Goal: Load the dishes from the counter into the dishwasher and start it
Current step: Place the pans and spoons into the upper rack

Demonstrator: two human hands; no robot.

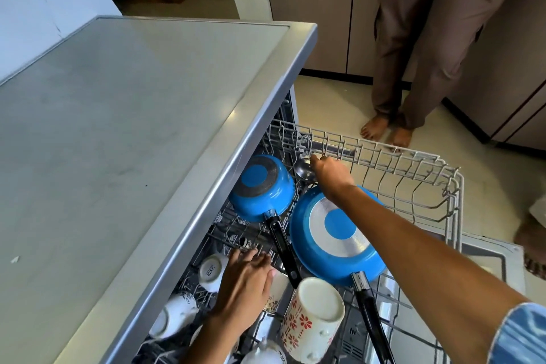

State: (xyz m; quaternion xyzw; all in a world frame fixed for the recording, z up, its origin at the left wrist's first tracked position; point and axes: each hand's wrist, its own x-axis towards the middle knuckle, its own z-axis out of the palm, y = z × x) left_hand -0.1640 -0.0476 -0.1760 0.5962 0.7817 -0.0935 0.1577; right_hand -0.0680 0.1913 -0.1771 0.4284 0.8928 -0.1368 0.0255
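I'm pinching the ladle (304, 170) w/ right hand (331, 174), seating it beside the saucepan (261, 186); left hand (245, 284) resting spread on rack (384, 156).

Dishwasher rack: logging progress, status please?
Right hand holds a ladle at the rack edge. Left hand open on the cups. Two blue pans loaded upside down. Nothing blocking.

A home kitchen: open dishwasher rack (384, 154) of pans and mugs, steel counter (133, 127), cupboards (310, 9).
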